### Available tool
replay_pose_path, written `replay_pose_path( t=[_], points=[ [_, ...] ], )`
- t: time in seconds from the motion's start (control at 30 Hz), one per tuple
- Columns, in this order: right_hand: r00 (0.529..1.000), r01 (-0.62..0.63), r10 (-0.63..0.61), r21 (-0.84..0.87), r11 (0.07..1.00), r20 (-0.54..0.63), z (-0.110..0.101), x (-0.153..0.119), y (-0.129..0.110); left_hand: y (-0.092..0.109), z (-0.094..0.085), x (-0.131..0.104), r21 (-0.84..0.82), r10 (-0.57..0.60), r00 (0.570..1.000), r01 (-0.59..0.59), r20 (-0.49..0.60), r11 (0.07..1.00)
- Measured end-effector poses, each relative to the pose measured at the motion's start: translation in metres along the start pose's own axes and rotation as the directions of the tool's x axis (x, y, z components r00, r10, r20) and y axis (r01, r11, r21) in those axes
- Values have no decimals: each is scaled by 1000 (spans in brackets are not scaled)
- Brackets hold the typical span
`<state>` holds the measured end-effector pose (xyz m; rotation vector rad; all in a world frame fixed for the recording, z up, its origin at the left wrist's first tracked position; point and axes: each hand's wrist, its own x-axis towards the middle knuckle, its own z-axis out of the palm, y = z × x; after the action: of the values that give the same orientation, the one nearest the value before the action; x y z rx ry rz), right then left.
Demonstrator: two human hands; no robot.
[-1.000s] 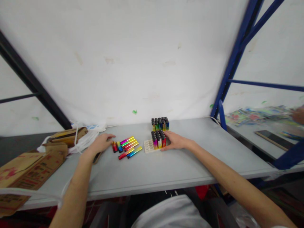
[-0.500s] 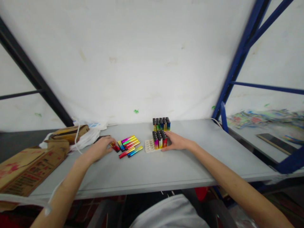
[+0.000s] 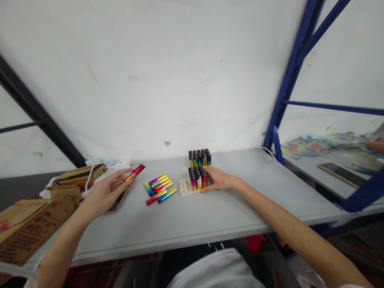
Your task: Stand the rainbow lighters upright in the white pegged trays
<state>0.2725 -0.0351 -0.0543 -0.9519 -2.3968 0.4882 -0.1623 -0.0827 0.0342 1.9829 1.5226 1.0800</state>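
My left hand (image 3: 105, 192), raised at the left of the table, pinches a red and gold metallic lighter (image 3: 135, 173) between thumb and fingers. To its right, several shiny coloured lighters (image 3: 162, 185) lie loosely together. My right hand (image 3: 220, 179) is wrapped round the right end of a white tray with round holes (image 3: 185, 187). Upright lighters with black tops (image 3: 198, 179) fill the tray's right part, and the holes on its left side show bare. Behind it stands another block of upright lighters (image 3: 200, 157).
A dark phone (image 3: 117, 204) lies under my left hand. Cardboard boxes (image 3: 39, 216) and a white cable are at the left. Blue rack posts (image 3: 288, 80) rise at the right. Beyond them are another phone (image 3: 339, 175), plastic packets (image 3: 324, 144) and another person's hand (image 3: 377, 145).
My left hand has drawn back left and lifted the red and gold lighter away from the loose pile. My right hand stays at the tray. Another person's hand has appeared at far right.
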Motion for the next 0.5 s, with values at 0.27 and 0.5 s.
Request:
replay_pose_path(
  t=[0.27,0.5],
  points=[
    [1000,-9,9,23,1000,-1,-1,1,-2,78,99,14,-663,-23,998,61,66,747],
    [1000,-13,14,54,998,-4,1,2,-1,100,143,21,-825,2,972,198,234,529]
  ],
)
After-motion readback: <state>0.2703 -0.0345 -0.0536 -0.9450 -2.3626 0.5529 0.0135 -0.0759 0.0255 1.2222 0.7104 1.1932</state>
